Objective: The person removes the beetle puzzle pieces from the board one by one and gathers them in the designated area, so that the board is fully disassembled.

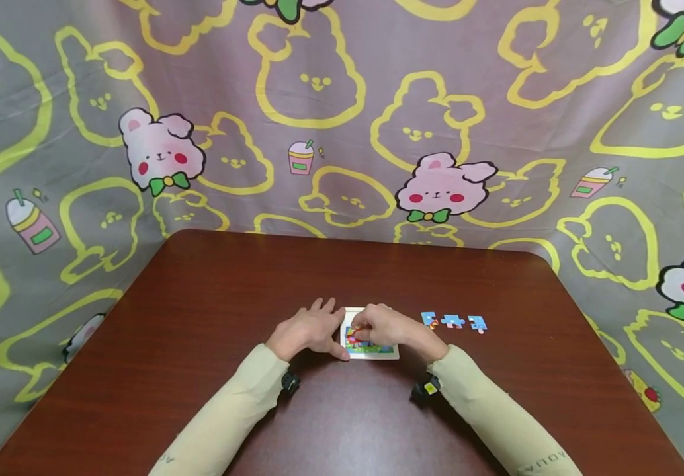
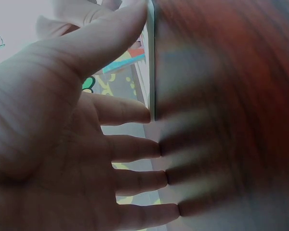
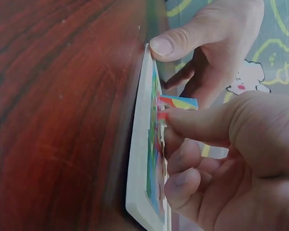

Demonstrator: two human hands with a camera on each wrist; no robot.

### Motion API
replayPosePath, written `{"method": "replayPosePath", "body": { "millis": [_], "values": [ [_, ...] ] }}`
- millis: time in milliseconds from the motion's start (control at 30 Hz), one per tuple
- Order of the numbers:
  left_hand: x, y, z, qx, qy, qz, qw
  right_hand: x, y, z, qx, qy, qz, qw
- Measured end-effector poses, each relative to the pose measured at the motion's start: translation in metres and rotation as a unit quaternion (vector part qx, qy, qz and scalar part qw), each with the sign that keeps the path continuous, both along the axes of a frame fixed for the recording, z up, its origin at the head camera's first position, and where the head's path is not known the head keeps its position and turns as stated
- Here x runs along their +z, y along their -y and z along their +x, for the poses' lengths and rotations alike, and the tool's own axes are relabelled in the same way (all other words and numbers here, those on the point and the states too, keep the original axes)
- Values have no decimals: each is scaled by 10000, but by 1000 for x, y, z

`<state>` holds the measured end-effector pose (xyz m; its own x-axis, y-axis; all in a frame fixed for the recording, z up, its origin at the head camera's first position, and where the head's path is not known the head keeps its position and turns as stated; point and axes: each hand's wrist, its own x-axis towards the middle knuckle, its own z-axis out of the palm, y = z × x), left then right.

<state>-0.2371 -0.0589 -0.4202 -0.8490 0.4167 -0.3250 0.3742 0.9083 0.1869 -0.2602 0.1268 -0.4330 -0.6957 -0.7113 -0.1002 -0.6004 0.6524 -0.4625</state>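
Observation:
A small puzzle board with a white rim (image 1: 378, 357) lies on the table, its picture part filled. My left hand (image 1: 311, 327) rests at its left side, fingers spread and tips on the table, the thumb (image 2: 111, 36) at the near left corner. Over the board, my right hand (image 1: 386, 325) pinches a puzzle piece (image 3: 183, 102) between thumb and fingers. That piece stands tilted up from the board in the right wrist view, its blue, yellow and red edge showing. My right palm hides part of the board in the head view.
Three loose blue puzzle pieces (image 1: 429, 319), (image 1: 452, 321), (image 1: 477, 323) lie in a row on the brown table (image 1: 247, 277), right of the board. A patterned cloth (image 1: 342, 145) hangs behind and beside the table.

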Motion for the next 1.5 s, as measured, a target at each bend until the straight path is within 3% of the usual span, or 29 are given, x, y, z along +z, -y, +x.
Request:
{"method": "replayPosePath", "body": {
  "millis": [300, 833, 1133, 1267, 1500],
  "values": [
    [-3, 0, 0, -35, -3, 5, 10000, 5, -13, 2, 275, 36, -137, 9995],
    [-3, 2, 3, 13, -54, 10, 10000, 27, -67, -5, -482, 560, -602, 9955],
    [-2, 1, 2, -53, -49, 21, 10000, 26, -103, -7, -901, 671, -535, 9922],
    [-3, 1, 2, -41, -61, 53, 10000, 26, -119, -11, -885, 772, -540, 9916],
    [-2, 1, 3, -28, -89, 34, 10000, 20, -138, -11, -725, 1309, -481, 9876]
  ]
}}
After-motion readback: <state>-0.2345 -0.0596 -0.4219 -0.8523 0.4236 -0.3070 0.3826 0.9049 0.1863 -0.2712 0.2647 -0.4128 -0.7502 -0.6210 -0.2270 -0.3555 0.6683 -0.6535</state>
